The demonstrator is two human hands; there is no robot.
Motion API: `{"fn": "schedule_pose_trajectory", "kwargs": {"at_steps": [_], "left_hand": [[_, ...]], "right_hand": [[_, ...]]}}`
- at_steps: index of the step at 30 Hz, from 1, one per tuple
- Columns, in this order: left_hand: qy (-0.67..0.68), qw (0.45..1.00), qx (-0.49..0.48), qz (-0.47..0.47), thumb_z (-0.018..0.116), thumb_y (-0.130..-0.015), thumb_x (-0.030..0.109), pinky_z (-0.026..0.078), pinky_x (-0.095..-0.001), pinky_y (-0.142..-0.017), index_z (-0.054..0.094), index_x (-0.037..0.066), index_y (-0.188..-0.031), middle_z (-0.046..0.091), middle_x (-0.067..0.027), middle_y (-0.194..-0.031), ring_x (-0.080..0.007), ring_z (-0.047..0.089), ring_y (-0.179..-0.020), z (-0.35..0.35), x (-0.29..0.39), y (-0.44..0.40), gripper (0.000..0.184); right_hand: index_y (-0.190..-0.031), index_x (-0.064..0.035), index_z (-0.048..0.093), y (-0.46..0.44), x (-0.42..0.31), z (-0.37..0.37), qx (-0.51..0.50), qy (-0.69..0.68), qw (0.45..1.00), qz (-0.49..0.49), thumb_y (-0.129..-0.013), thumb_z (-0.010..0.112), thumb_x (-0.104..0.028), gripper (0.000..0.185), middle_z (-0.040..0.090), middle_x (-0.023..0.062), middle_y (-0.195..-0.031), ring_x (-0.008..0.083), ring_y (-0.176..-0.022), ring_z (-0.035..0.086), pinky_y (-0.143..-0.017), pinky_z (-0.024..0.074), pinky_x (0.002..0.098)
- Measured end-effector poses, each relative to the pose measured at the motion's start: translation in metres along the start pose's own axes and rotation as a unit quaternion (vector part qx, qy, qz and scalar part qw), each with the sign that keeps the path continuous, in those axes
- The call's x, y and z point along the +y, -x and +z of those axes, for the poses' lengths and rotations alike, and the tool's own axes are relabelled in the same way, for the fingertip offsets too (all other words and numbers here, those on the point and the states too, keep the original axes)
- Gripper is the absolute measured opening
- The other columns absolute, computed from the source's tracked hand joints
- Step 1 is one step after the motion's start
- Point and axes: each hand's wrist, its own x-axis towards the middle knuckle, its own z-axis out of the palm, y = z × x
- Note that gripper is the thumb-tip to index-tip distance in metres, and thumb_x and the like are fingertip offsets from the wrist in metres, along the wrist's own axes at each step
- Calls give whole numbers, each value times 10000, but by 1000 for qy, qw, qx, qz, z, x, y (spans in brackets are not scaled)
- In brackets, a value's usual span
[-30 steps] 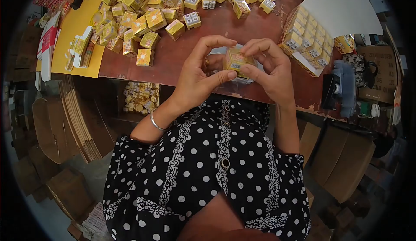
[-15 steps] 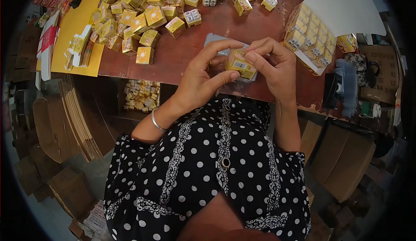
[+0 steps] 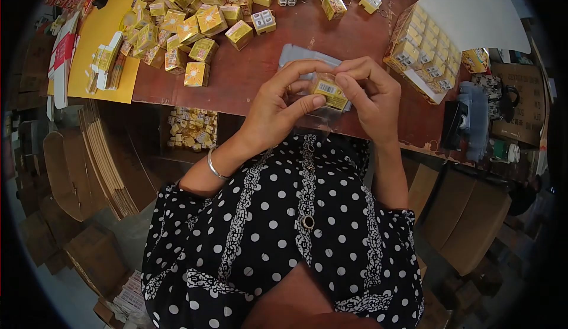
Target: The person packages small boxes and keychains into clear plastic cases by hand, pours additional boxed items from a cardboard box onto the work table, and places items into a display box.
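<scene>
A small yellow box (image 3: 332, 99) with a barcode faces me, held above the near edge of the table. My left hand (image 3: 277, 97) grips its left side, the thumb low on the front and the fingers curled over the top. With thumb and index finger pressed together, my right hand (image 3: 374, 95) pinches the box's upper right edge. Clear film (image 3: 324, 119) hangs just below the box. Behind my fingers, a stack of pale translucent sheets (image 3: 290, 52) lies on the red-brown table (image 3: 248, 63). The contact points of my fingertips are partly hidden.
Many wrapped yellow boxes (image 3: 198, 24) are heaped at the back left, beside yellow card (image 3: 121, 51). At right, a display carton (image 3: 423, 51) holds rows of small yellow-and-white pieces. An under-table carton (image 3: 192, 129) contains more pieces.
The small box has turned slightly in my hands, and my right fingers have shifted a little to the left along its upper edge. My left hand keeps its grip.
</scene>
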Motion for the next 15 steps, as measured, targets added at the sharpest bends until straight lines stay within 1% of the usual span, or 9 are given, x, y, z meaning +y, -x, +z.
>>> {"fn": "schedule_pose_trajectory", "kwargs": {"at_steps": [1,3,5,7,8,10,11,13,15], "left_hand": [[0,1000,0,-1,628,-948,-27,520,-310,-981,548,3,-1338,582,-77,-1295,-186,626,-1161,0,1,0,399],[25,999,-8,-29,626,-955,-16,527,-291,-952,541,1,-1340,605,-78,-1266,-174,636,-1134,-1,5,-2,395],[19,1000,-7,-19,625,-957,-15,531,-288,-944,536,1,-1340,615,-77,-1246,-171,638,-1131,-2,2,-3,393],[14,1000,-2,-9,625,-959,-13,535,-285,-936,532,1,-1339,624,-76,-1225,-167,640,-1128,-5,-3,-3,391],[24,1000,3,-1,626,-959,-15,535,-286,-935,534,1,-1328,605,-80,-1257,-167,640,-1129,-6,-5,-2,380],[36,999,8,6,628,-959,-17,536,-287,-934,536,0,-1316,587,-84,-1289,-167,640,-1129,-6,-7,-3,369],[59,997,40,14,637,-956,-13,536,-284,-934,546,7,-1264,567,-79,-1298,-166,639,-1131,-6,-6,-4,322],[81,993,78,29,646,-953,-9,536,-280,-935,556,14,-1212,548,-74,-1308,-165,638,-1134,-8,-7,-5,275],[18,998,47,27,710,-908,23,529,-279,-918,544,39,-1122,522,-66,-1279,-152,634,-1092,-17,-10,-5,271]], "right_hand": [[-926,22,693,-1,-3,-1,6,-14,998,65,-906,721,-25,58,694,94,-985,144,-911,661,-824,521,272],[-922,22,692,-4,-7,-3,-6,-4,998,59,-907,719,-28,59,695,93,-981,147,-918,663,-822,523,274],[-918,22,691,-7,-6,-6,-20,6,998,51,-908,717,-31,60,695,92,-977,150,-926,664,-821,525,275],[-996,45,671,-6,1,-12,-75,55,996,-8,-945,653,8,66,653,100,-1100,114,-980,620,-854,496,247],[-996,45,671,-5,4,-12,-76,54,996,-8,-945,653,8,66,653,100,-1100,114,-980,620,-854,496,247],[-1126,45,651,-4,9,-11,-101,28,993,-57,-930,664,2,202,634,124,-1215,152,-1086,622,-932,504,283],[-1126,45,651,-3,5,-7,-103,28,993,-58,-930,664,2,202,634,124,-1215,152,-1086,622,-932,504,283],[-1237,22,613,0,-9,5,-65,-37,995,64,-916,672,-7,328,602,124,-1307,183,-1175,601,-1000,494,321],[-1259,8,599,-6,-11,7,-82,-32,993,82,-914,679,-21,355,604,111,-1305,180,-1168,602,-1006,495,325]]}}
